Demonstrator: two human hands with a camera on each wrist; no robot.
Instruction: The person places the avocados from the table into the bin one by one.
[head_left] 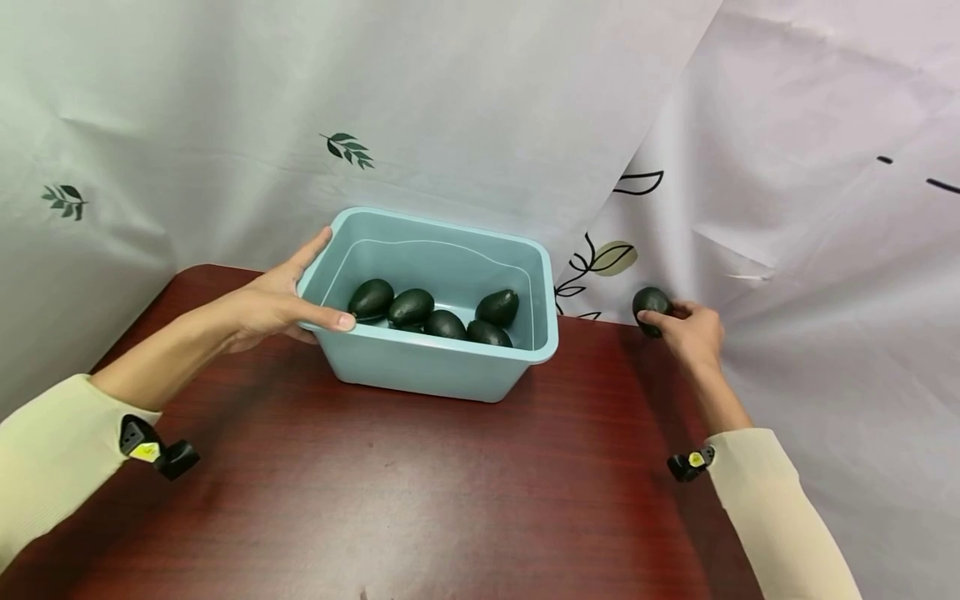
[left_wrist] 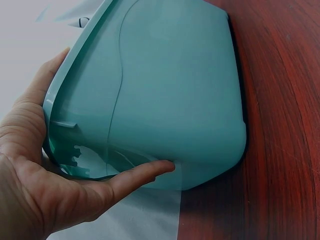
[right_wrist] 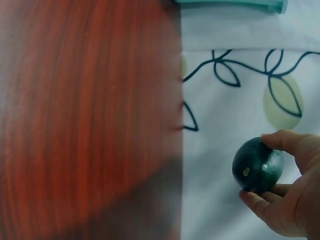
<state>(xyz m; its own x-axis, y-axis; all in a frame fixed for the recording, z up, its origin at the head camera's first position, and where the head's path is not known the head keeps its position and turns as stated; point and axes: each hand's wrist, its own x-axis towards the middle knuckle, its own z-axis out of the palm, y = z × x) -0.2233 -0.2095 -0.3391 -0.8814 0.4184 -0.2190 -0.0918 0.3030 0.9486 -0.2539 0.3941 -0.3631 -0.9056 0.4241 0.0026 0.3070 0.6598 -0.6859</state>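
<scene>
A light blue plastic bin [head_left: 420, 367] stands at the back of the table, with several dark green avocados [head_left: 411, 308] lying on its floor. At the bin's left end, my left hand [head_left: 273, 304] grips the rim, its thumb over the front edge. The left wrist view shows this hand [left_wrist: 55, 185] spread around the outside of the bin [left_wrist: 170, 90]. Off to the right, one more avocado [head_left: 649, 302] is pinched between the thumb and fingers of my right hand [head_left: 696, 333]. The right wrist view shows that avocado [right_wrist: 256, 167] with its stem end visible.
A dark red wooden table [head_left: 420, 483] extends in front of the bin. White cloth [head_left: 480, 108] with leaf prints hangs behind it, and more cloth [head_left: 825, 333] hangs along the right side, close to my right hand.
</scene>
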